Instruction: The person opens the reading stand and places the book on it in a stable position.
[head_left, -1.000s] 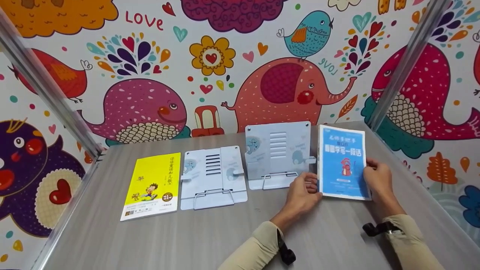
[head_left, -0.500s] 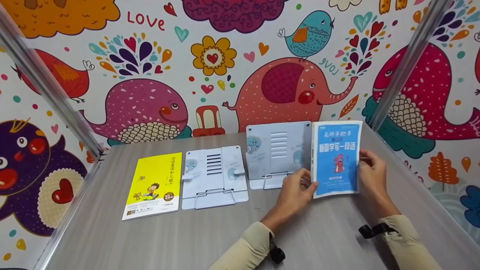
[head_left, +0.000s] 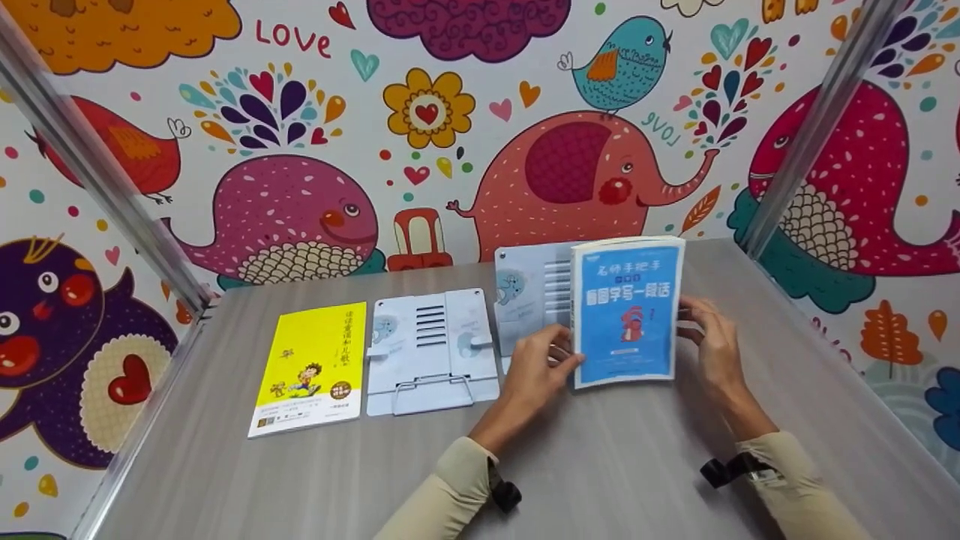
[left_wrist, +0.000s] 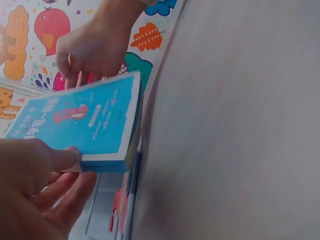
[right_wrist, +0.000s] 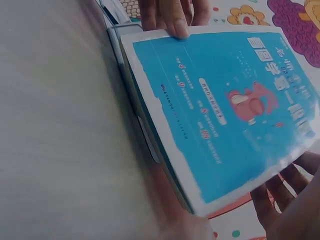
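A blue-covered book with a red cartoon figure stands raised in front of the right-hand book stand, hiding much of it. My left hand pinches the lower part of the book's spine side, thumb on the front cover and fingers behind. In the left wrist view, that thumb lies at the lower corner of the cover. At the opposite edge, my right hand has its fingers loosely bent, their tips reaching behind the book. In the right wrist view, these fingers show beneath the cover's edge.
A second white book stand with a wire ledge leans left of the held book. Beside it lies a yellow book on the grey table. A cartoon-printed wall closes off the back, with metal posts at the corners.
Both hands have carried the blue book leftward from beside the right-hand stand to in front of it, tilting it more upright. My right thumb has left the front cover.
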